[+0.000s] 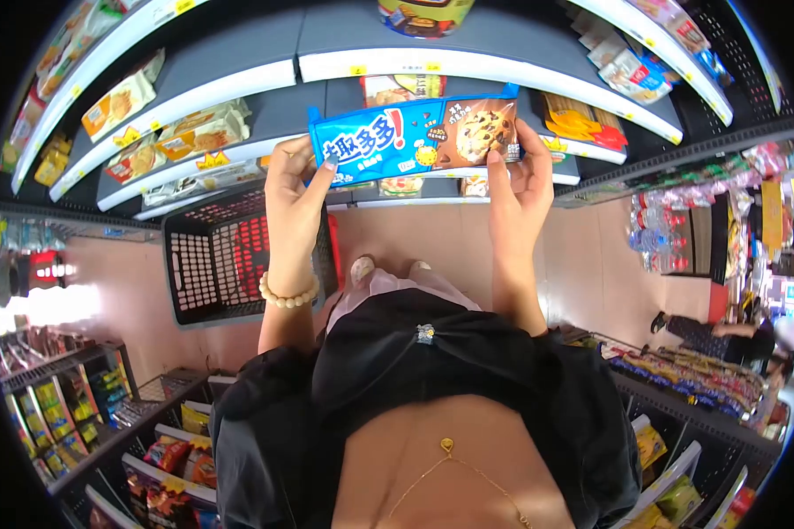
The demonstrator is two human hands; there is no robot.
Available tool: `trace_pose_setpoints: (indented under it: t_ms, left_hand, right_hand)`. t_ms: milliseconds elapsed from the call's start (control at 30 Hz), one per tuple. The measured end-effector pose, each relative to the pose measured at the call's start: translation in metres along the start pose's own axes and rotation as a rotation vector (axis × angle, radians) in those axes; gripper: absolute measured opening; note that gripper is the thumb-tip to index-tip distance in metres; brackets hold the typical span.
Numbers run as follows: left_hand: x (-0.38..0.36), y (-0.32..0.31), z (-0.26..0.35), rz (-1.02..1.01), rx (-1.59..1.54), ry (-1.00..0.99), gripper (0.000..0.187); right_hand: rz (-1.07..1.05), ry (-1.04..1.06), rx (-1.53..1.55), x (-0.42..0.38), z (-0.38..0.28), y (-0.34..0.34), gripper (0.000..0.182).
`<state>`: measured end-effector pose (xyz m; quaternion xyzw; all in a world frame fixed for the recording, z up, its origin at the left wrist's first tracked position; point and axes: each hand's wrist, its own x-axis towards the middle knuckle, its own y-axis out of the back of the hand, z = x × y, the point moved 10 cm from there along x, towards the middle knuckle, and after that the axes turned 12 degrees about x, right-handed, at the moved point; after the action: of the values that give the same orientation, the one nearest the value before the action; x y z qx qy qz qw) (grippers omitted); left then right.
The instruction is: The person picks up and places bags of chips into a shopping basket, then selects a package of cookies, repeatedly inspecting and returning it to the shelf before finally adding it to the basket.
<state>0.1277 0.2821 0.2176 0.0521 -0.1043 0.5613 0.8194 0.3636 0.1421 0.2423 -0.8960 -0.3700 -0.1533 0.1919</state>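
A long blue and brown packet of chocolate chip cookies [393, 141] is held up level in front of the shelves, its printed face turned to me. My left hand [298, 176] grips its left end, thumb on the front and fingers behind. At the brown right end, my right hand [518, 181] closes the same way, its thumb below the cookie picture. A beaded bracelet [288, 291] circles my left wrist. Behind the packet, parts of the shelf and several other packs are hidden.
Shelves with white price rails [494, 75] curve across the front, bearing snack packs [198, 132]. A black and red shopping basket [225, 256] is low at my left. More racks [679, 375] stand behind me. Another person [723, 339] is at far right.
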Motion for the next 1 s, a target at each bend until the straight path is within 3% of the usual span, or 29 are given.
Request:
trace_pose_setpoints:
  t_ms: [167,267,433,500,533,667,700,733,800,867,1000]
  left_hand:
    - [-0.025,0.051,-0.038,0.127,-0.052,0.124,0.028]
    - [-0.059,0.098,-0.067,0.276,0.108,0.260,0.029]
    - [-0.145,0.178,-0.117,0.572,0.261,0.536,0.034]
    - [-0.175,0.195,-0.135,0.620,0.205,0.602,0.038]
    - [-0.187,0.200,-0.140,0.638,0.175,0.633,0.041]
    - [-0.229,0.225,-0.179,0.720,0.142,0.721,0.035]
    - [-0.235,0.228,-0.199,0.721,0.108,0.681,0.029]
    - [-0.239,0.230,-0.212,0.681,0.216,0.766,0.030]
    - [-0.243,0.239,-0.246,0.598,0.526,0.739,0.031]
    - [-0.234,0.233,-0.269,0.437,0.656,0.880,0.037]
    - [-0.213,0.216,-0.319,0.125,0.594,1.022,0.043]
  right_hand:
    - [-0.186,-0.060,-0.042,0.002,0.035,-0.054,0.040]
    - [-0.342,-0.097,-0.057,-0.011,0.071,-0.102,0.038]
    - [-0.667,-0.069,-0.121,-0.060,0.130,-0.192,0.038]
    - [-0.795,-0.084,-0.145,-0.084,0.166,-0.226,0.040]
    - [-0.867,-0.222,-0.175,-0.097,0.180,-0.243,0.039]
    - [-1.096,-0.195,-0.245,-0.148,0.237,-0.309,0.040]
    - [-1.117,-0.187,-0.222,-0.160,0.255,-0.320,0.039]
    - [-1.132,-0.175,-0.201,-0.173,0.270,-0.330,0.039]
    - [-1.195,-0.339,-0.286,-0.203,0.320,-0.341,0.038]
    - [-1.245,-0.311,-0.444,-0.215,0.341,-0.348,0.038]
    - [-1.486,-0.285,-0.720,-0.257,0.408,-0.343,0.039]
